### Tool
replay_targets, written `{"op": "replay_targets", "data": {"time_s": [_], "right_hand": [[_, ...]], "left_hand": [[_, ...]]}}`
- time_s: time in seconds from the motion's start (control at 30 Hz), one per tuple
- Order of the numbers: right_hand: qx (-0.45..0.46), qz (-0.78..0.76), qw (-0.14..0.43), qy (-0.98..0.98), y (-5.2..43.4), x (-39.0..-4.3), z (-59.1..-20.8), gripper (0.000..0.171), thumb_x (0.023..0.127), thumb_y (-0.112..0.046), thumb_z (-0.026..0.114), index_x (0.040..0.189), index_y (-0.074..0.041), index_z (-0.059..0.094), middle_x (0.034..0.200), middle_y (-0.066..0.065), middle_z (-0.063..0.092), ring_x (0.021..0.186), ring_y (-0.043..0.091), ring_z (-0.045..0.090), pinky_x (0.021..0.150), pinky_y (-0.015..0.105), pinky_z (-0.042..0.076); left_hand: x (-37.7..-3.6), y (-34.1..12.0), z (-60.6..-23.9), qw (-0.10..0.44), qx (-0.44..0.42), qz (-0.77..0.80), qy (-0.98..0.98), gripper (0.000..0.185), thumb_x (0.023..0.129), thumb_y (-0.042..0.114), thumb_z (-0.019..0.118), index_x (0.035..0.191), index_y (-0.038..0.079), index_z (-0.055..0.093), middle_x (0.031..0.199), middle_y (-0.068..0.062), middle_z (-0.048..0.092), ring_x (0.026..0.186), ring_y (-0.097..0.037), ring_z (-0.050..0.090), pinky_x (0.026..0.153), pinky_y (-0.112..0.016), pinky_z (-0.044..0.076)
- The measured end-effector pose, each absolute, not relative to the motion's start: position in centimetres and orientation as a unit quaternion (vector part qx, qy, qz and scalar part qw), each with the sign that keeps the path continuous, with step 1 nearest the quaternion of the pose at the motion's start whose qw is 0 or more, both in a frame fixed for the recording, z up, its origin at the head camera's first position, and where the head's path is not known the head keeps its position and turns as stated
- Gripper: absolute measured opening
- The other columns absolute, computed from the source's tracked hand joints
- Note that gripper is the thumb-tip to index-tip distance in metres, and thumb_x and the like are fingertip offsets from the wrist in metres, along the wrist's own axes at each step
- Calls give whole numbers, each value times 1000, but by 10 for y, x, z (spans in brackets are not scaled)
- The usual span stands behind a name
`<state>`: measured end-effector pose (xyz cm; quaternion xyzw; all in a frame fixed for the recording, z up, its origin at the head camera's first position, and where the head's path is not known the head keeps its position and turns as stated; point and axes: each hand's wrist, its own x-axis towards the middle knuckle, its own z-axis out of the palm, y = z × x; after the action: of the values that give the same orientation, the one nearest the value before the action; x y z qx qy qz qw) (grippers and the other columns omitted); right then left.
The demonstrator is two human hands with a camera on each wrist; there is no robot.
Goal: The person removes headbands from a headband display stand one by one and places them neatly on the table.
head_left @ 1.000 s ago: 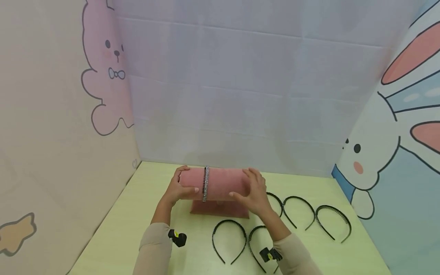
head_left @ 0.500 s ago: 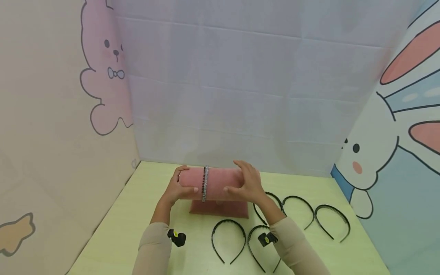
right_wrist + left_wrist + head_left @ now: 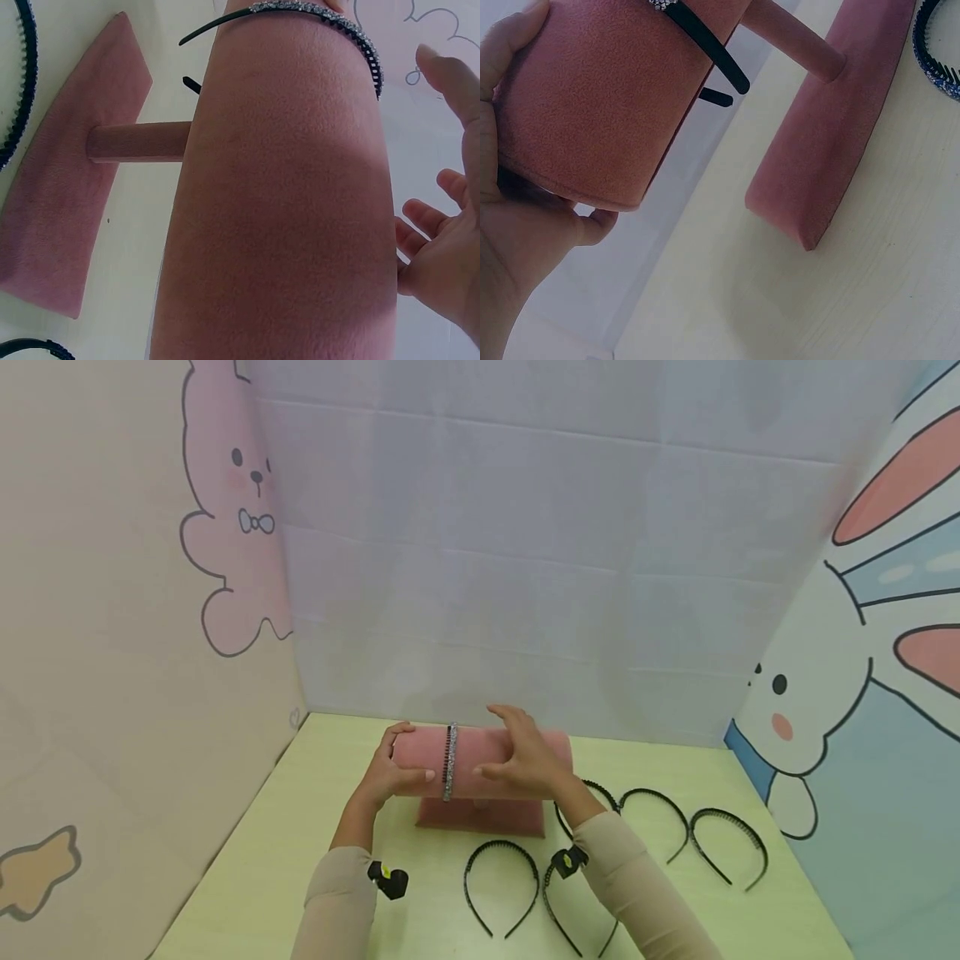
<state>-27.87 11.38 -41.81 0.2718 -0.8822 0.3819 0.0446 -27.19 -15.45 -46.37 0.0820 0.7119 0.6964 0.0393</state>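
Since the earlier frames the right hand has slid leftward along the pink roll, from its right end toward the middle, and now sits just beside the sparkly headband. Its fingers are spread and fairly straight over the roll's top and front, a grip that is apart, with the palm close against the velvet. The left hand has not shifted: it clasps the roll's left end, thumb in front and fingers curled over the top. The sparkly headband rings the roll between the two hands, left of centre. The roll stands on a post above its pink base, which rests on the pale green counter. Five black headbands lie flat on the counter in front and to the right.
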Motion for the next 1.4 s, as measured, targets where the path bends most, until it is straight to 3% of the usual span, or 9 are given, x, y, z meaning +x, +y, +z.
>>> {"op": "replay_targets", "data": {"time_s": [0.2, 0.43, 0.57, 0.87, 1.4], "right_hand": [[282, 369, 16, -885, 102, -287, -416, 96, 69, -38, 82, 146, -21, 26, 146, -1, 27, 133, 17, 22, 103, 45, 24], [292, 355, -2, -888, 92, -294, -413, 97, 69, -37, 82, 146, -20, 26, 146, 3, 28, 133, 21, 22, 104, 46, 23], [299, 332, -10, -894, 85, -300, -411, 98, 68, -39, 82, 146, -20, 26, 146, 3, 29, 133, 21, 23, 104, 45, 23], [317, 219, -43, -922, 72, -313, -406, 107, 63, -58, 77, 148, -20, 24, 144, 9, 31, 130, 28, 29, 100, 52, 25], [307, 81, -43, -947, 62, -314, -415, 115, 58, -76, 67, 148, -22, 21, 140, 5, 39, 126, 26, 34, 97, 50, 27]], "left_hand": [[-274, -155, -465, 39, 87, 697, 711, 90, 63, -1, 83, 137, 12, 32, 129, -18, 41, 103, -37, 50, 76, -42, 48], [-290, -158, -492, 24, 83, 690, 719, 91, 62, 5, 86, 135, 22, 34, 128, -13, 42, 103, -36, 51, 76, -42, 49], [-291, -159, -490, 27, 87, 698, 710, 91, 62, 0, 85, 135, 19, 34, 128, -15, 42, 102, -35, 51, 75, -42, 49], [-276, -156, -467, 38, 99, 701, 705, 90, 64, -2, 82, 137, 10, 30, 134, -18, 36, 101, -35, 50, 76, -40, 48], [-273, -155, -463, 43, 99, 692, 714, 88, 66, 1, 82, 137, 13, 31, 133, -18, 37, 106, -38, 47, 78, -42, 48]]}}
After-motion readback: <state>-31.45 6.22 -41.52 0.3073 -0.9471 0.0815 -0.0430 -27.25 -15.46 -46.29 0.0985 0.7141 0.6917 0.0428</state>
